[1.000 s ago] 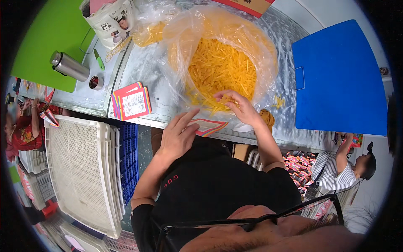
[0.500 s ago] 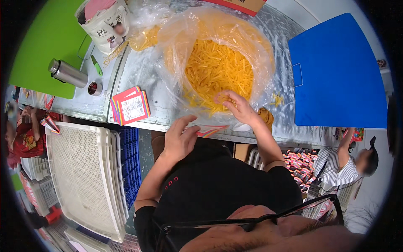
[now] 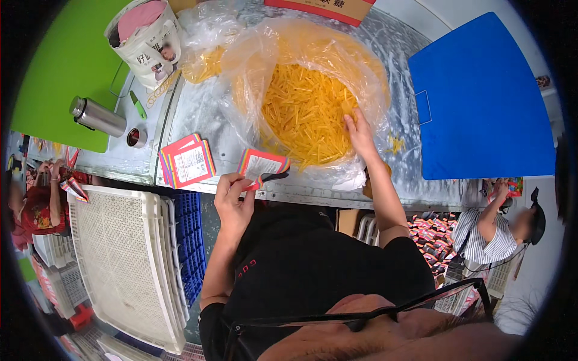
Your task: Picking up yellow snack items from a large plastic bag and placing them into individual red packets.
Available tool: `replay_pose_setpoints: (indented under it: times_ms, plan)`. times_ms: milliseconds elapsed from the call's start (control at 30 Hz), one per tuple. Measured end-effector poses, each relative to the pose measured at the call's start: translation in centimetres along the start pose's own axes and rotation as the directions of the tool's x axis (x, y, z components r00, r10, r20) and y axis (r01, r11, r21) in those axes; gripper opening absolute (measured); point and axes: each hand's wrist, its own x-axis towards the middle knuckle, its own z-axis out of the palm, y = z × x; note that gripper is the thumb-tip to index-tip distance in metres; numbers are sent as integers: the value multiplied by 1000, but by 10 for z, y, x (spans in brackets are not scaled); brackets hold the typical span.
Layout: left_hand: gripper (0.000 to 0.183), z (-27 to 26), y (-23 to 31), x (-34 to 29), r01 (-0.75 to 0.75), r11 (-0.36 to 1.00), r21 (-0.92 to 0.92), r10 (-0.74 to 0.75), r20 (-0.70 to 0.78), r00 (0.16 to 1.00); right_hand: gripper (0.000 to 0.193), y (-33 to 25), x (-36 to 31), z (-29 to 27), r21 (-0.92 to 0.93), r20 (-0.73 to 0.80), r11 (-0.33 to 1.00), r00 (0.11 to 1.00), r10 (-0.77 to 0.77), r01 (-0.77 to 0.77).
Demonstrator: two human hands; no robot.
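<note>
My left hand (image 3: 233, 201) pinches the lower corner of a flat, colourful packet (image 3: 262, 162). The packet has a white printed panel, rainbow-striped edges and a dark curled part beside the fingertips. Over the right rim of a large clear plastic bag (image 3: 250, 90) reaches my right hand (image 3: 361, 135), its thumb and fingers closed on a few yellow strips (image 3: 348, 107). Loose yellow strips (image 3: 307, 114) fill the bag. A fanned stack of similar packets (image 3: 188, 161) lies left of the held one.
A steel flask (image 3: 99, 115), a cup (image 3: 136, 138), a green-handled knife (image 3: 138, 105) and a tote bag (image 3: 147, 48) stand or lie at left. A blue panel (image 3: 481, 102) is at right. Stacked white crates (image 3: 114, 259) stand below the table's left edge. Other people work on both sides.
My left hand has moved down and left and now holds up a packet that was lying at the table edge. My right hand has moved up and right along the bag's opening.
</note>
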Motion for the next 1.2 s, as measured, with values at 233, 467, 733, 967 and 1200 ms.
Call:
replay_pose_setpoints:
  times_ms: [233,467,733,967,1200]
  plan:
    - [20,-4,-7,-1,63,998,15,-63,-28,998,29,10,40,9,421,48,904,997,58,-73]
    - [19,0,-7,5,44,999,-3,-44,-55,998,30,27,47,10,462,97,880,993,74,-110]
    - [17,8,-8,12,46,999,1,-46,-40,998,29,2,47,14,430,126,893,988,89,-135]
    - [17,11,-4,14,106,994,-23,-107,-61,992,22,-6,32,-7,702,188,677,974,124,-222]
    - [18,25,-4,21,34,999,19,-32,-64,997,23,-72,-14,-20,838,339,461,940,-23,-291]
